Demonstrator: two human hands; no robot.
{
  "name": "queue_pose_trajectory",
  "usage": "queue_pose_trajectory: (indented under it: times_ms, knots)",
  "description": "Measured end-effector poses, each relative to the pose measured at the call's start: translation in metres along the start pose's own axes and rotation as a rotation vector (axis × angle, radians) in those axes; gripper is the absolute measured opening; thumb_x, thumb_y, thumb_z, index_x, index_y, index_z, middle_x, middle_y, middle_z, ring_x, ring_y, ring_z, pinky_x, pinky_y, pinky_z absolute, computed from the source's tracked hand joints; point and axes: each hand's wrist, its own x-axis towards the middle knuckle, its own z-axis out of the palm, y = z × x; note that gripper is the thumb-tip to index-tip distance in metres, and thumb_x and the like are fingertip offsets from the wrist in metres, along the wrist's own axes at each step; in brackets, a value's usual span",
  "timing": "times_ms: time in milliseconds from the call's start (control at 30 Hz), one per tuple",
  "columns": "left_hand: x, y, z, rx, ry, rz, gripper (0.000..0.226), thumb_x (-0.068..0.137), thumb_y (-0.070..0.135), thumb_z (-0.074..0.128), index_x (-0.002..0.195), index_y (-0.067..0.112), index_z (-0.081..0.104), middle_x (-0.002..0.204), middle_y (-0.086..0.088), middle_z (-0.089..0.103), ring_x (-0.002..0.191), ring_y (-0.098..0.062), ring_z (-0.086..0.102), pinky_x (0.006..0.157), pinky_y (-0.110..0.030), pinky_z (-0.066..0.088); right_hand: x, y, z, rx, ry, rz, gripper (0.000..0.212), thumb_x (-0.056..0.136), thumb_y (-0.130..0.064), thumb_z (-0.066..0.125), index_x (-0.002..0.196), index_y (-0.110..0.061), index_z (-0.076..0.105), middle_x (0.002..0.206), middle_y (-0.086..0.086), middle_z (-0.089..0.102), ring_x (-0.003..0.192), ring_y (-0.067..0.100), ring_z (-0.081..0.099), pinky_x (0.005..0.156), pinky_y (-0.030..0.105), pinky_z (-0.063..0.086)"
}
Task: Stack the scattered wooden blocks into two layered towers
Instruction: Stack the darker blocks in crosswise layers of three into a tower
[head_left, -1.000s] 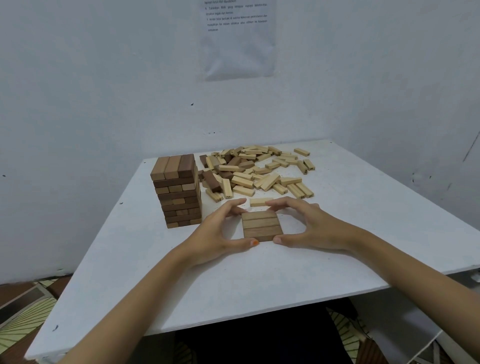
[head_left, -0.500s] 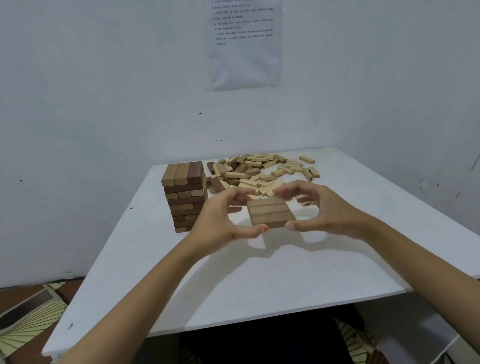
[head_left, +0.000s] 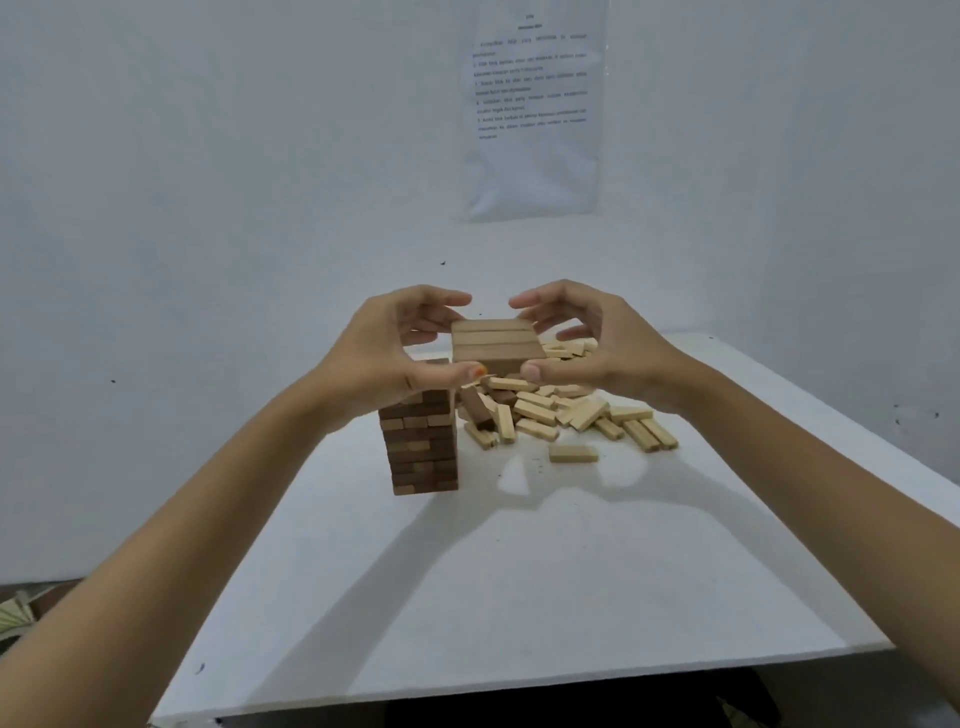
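Our left hand (head_left: 384, 358) and right hand (head_left: 602, 348) pinch a row of three blocks (head_left: 493, 343) in the air, just right of the top of the dark tower (head_left: 421, 441). That tower looks nearly built. The loose pile (head_left: 561, 410) right of it waits.

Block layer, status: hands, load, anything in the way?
Gripping: left hand and right hand pinch the three-block layer, held in the air. The dark tower stands lower left, top hidden behind left hand. The loose pile lies behind.
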Motion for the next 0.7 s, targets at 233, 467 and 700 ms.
queue_pose_trajectory:
  times_ms: [233, 467, 700]
  knots:
    - [0.004, -0.031, -0.041, -0.019, 0.015, -0.086, 0.068, 0.057, 0.026, 0.081, 0.121, 0.023, 0.058, 0.108, 0.0, 0.069, 0.105, -0.01, 0.064, 0.102, -0.028, 0.046, 0.042, -0.001, 0.039, 0.024, -0.001, 0.016, 0.059, 0.068, -0.036, 0.085, 0.12, -0.032, 0.059, 0.112, -0.012, 0.064, 0.107, 0.005, 0.058, 0.094, 0.03, 0.045]
    - [0.004, -0.067, -0.052, -0.059, -0.035, -0.154, 0.073, 0.059, 0.025, 0.087, 0.125, 0.025, 0.055, 0.112, 0.003, 0.068, 0.109, -0.009, 0.062, 0.103, -0.027, 0.044, 0.057, 0.017, 0.066, 0.023, -0.026, 0.055, 0.055, 0.072, -0.031, 0.084, 0.121, -0.032, 0.058, 0.113, -0.013, 0.063, 0.109, 0.006, 0.056, 0.084, 0.021, 0.043]
    - [0.004, -0.082, -0.049, -0.083, -0.082, -0.168, 0.073, 0.062, 0.024, 0.089, 0.126, 0.026, 0.054, 0.115, 0.003, 0.067, 0.112, -0.005, 0.06, 0.105, -0.025, 0.041, 0.055, 0.027, 0.072, 0.004, -0.014, 0.076, 0.058, 0.07, -0.034, 0.085, 0.121, -0.035, 0.057, 0.112, -0.015, 0.063, 0.109, 0.002, 0.054, 0.083, 0.021, 0.039]
